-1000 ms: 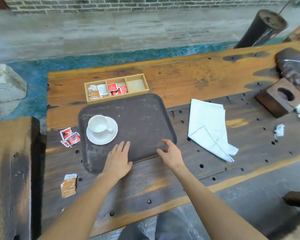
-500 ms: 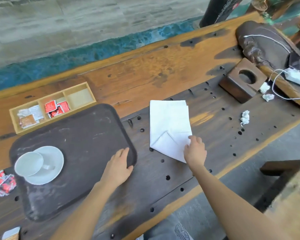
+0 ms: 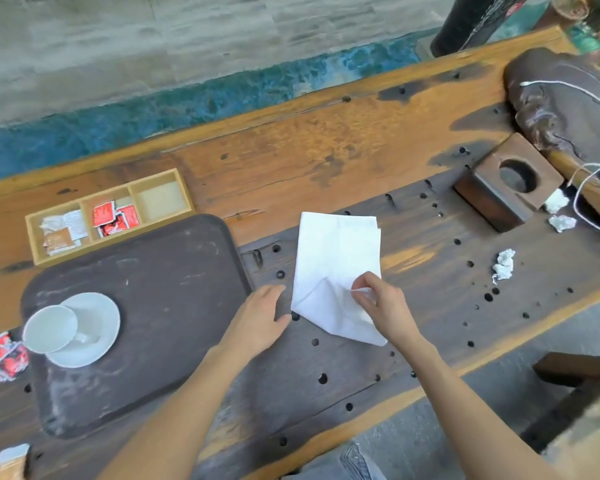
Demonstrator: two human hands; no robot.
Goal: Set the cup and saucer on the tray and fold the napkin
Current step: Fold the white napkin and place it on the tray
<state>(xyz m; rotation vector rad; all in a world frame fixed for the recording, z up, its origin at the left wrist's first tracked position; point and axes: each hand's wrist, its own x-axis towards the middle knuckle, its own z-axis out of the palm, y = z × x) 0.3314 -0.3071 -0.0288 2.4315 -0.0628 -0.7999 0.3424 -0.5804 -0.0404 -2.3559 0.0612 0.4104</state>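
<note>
A white cup (image 3: 50, 328) stands on a white saucer (image 3: 90, 337) at the left end of the dark brown tray (image 3: 160, 289). To the right of the tray a white napkin (image 3: 336, 258) lies on the wooden table, partly folded. My right hand (image 3: 383, 306) rests on the napkin's near part and pinches a corner of it between thumb and fingers. My left hand (image 3: 260, 317) lies flat on the table between the tray's right edge and the napkin's left edge, fingers apart, holding nothing.
A wooden compartment box (image 3: 108, 214) with sachets sits behind the tray. Red sachets (image 3: 4, 355) lie left of the tray. A dark wooden block with a round hole (image 3: 510, 181), crumpled paper bits (image 3: 503, 266) and a white cable (image 3: 582, 199) are at the right.
My right hand went from the tray's front edge to the napkin and has pinched up a corner. My left hand slid off the tray to the napkin's left edge. The view swung right.
</note>
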